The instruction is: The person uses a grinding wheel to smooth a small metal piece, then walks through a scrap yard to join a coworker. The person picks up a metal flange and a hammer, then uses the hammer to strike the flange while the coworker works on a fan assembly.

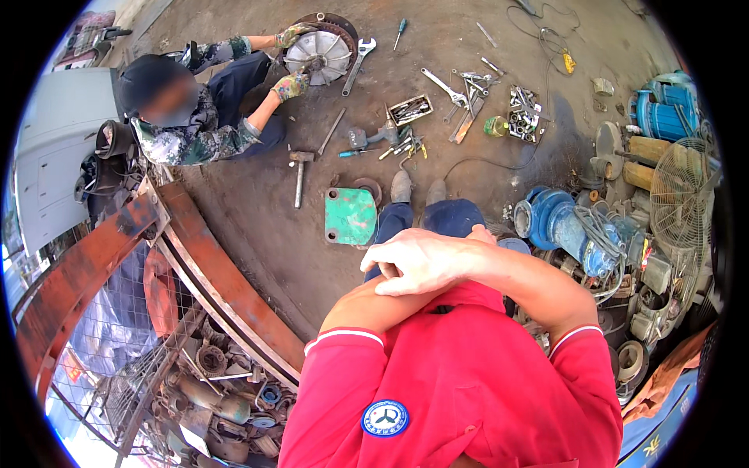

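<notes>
Arms in a red short-sleeved shirt (468,366) folded across the chest: right hand (417,261) lying flat on the left forearm, fingers loose, grip on nothing; left hand tucked under, grip impossible to tell. Down on the dirt floor (265,226), near the shoes, a green square metal plate (350,216) and a long metal hammer (299,175). Farther off, a crouching person's gloved hands (292,62) on a round grey metal wheel (317,54).

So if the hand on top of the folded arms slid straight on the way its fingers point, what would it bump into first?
Probably the person's own other forearm, which the right hand already rests on, fingers pointing to the picture's left. Beyond it lies only ground, though depth is unclear.
</notes>
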The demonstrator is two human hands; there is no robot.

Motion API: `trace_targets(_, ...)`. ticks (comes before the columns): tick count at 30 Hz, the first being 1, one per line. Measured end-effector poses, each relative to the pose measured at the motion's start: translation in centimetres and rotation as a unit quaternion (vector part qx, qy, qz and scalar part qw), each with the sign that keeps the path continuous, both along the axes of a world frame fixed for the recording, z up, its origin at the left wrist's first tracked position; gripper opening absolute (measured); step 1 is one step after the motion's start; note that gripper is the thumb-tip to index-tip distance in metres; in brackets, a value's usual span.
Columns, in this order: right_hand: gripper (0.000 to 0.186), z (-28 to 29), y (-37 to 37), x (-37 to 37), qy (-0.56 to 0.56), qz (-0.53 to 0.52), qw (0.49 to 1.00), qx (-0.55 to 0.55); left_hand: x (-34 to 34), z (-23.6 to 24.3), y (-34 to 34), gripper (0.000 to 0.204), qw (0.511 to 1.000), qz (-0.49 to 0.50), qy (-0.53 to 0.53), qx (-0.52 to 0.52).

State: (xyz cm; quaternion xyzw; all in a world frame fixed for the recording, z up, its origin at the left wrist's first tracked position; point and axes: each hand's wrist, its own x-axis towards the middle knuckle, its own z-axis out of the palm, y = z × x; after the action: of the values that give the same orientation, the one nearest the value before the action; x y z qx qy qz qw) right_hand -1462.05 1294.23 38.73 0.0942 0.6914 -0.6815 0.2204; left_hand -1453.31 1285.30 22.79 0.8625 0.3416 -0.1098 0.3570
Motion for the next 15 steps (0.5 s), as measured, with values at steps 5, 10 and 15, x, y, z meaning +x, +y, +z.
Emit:
trace_targets(5,0.042,-2.9,3.0,-2.8,0.072,0.017,0.997,-0.002,-3.8,-0.6,7.2,0.025,0.999,0.033,0.035,-0.019)
trace_targets(10,0.042,-3.5,9.0,-5.4,0.067,0.135,0.988,-0.032,-4.7,-2.2,12.2,0.027,0.991,0.091,0.083,-0.057)
trace_targets(15,0.049,-5.5,15.7,-6.5,0.061,0.251,0.963,-0.073,-4.8,-4.3,18.6,0.027,0.982,0.146,0.08,-0.094)
